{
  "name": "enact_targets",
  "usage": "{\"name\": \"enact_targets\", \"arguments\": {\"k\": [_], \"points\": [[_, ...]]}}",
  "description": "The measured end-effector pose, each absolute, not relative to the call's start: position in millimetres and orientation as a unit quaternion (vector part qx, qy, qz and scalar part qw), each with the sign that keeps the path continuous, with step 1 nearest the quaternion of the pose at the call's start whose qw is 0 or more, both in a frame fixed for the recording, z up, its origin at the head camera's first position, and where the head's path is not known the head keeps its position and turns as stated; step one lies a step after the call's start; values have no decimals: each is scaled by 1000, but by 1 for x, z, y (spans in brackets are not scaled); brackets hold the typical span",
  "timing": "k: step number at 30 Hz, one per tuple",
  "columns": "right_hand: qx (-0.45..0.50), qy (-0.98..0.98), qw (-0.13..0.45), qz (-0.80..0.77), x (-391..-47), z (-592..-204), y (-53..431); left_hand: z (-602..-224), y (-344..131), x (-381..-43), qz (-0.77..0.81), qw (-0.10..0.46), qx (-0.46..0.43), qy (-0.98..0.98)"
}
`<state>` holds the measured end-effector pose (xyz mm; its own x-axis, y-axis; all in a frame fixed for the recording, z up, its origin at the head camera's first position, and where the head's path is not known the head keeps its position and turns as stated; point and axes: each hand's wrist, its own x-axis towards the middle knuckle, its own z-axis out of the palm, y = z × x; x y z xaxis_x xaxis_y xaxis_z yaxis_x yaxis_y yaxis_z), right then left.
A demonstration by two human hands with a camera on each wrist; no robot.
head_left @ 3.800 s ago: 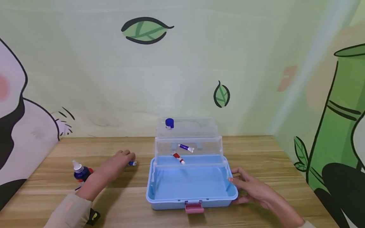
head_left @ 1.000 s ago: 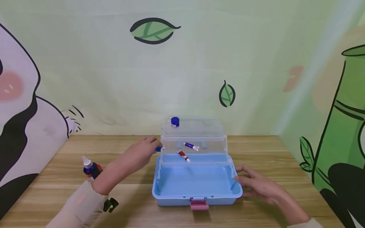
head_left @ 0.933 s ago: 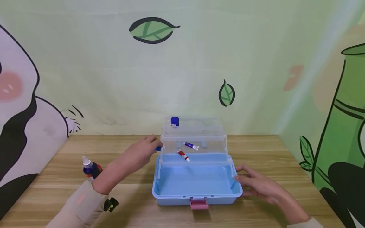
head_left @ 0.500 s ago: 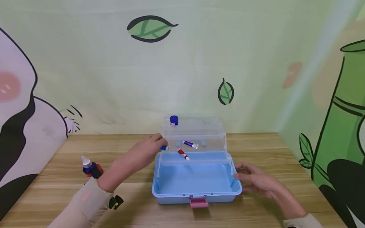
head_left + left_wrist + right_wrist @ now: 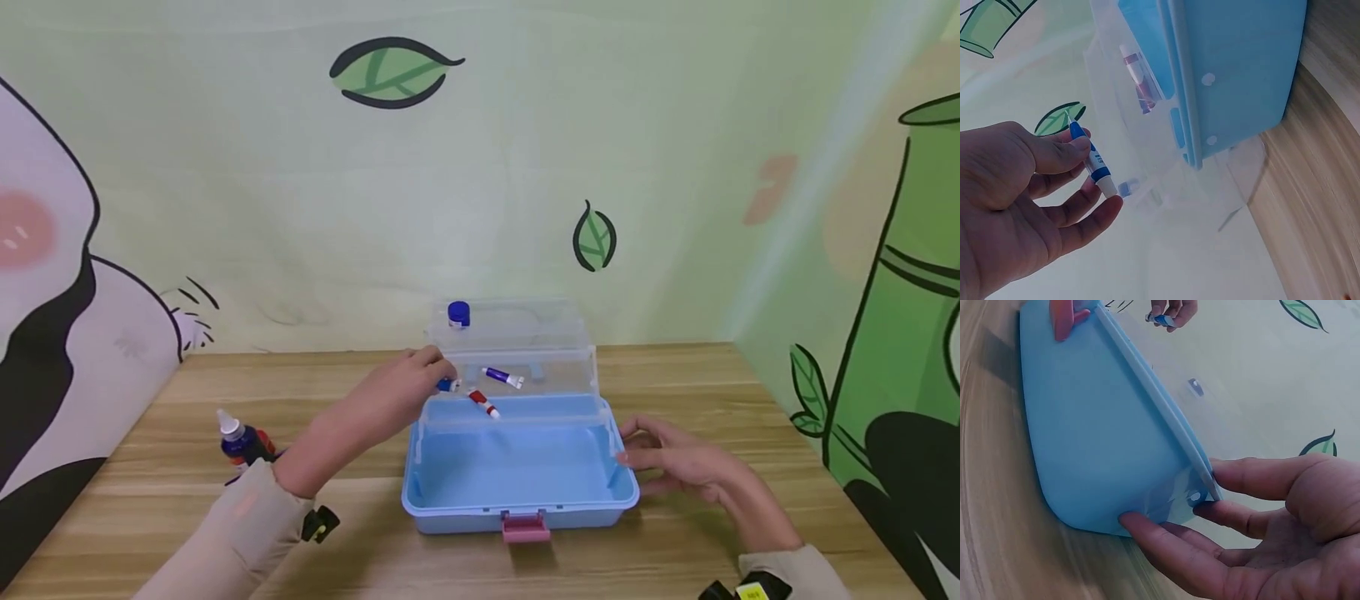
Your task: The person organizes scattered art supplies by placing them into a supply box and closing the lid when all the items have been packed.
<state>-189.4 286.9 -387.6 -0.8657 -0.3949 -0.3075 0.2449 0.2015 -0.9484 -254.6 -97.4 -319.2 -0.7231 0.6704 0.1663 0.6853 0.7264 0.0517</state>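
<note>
My left hand pinches a small blue-and-white paint tube between thumb and fingers, over the left end of the clear tiered trays. These trays belong to an opened light blue plastic storage box with a pink latch. A purple paint tube and a red paint tube lie in the trays, and a blue-capped paint jar stands in the top one. At the box's right end, my right hand holds the rim, thumb above and fingers below.
On the wooden table to the left stands a dark blue bottle with a pointed white nozzle, partly behind my left forearm; something red shows beside it. A printed backdrop rises behind the table's far edge.
My left hand has lifted the blue paint tube from the table on the left and carried it right, over the trays. The right hand has stayed at the box's right end.
</note>
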Motion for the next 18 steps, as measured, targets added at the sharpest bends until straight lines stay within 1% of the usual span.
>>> {"name": "enact_targets", "arguments": {"k": [8,18], "points": [[-55,735,255,-626,-189,-386,287,-322,-88,-260,-49,58,-357,-931],[-54,736,254,-626,-189,-387,287,-325,-78,-270,-49,52,-384,-921]]}}
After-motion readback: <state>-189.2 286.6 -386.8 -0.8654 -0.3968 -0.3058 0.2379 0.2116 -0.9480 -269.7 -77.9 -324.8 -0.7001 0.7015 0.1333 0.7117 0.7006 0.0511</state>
